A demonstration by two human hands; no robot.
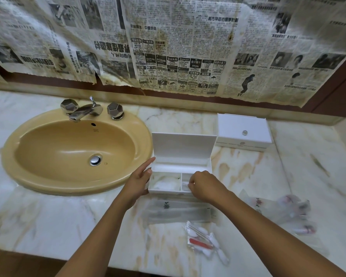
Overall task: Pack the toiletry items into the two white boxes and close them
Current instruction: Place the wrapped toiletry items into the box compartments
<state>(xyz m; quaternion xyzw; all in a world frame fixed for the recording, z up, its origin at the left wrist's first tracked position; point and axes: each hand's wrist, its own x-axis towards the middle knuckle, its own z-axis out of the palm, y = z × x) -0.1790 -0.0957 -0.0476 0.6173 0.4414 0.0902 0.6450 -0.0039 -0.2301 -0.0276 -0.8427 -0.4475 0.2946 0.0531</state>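
Two white boxes: open box (169,190) beside sink (76,152), closed box (244,132) behind; left hand (137,181) flat on its side, fingers straight; right hand (205,186) pinches clear packet (185,183) inside; swab packet (207,243), plastic sleeve (178,211) on counter

White boxes (180,154) sit on cream, rust-veined marble (248,172) beside a mustard-tan sink (76,154), beneath yellowed black-and-white newspaper (178,47).

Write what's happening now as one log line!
open box: lid up | left hand: steadies box | right hand: placing packet | closed box: shut
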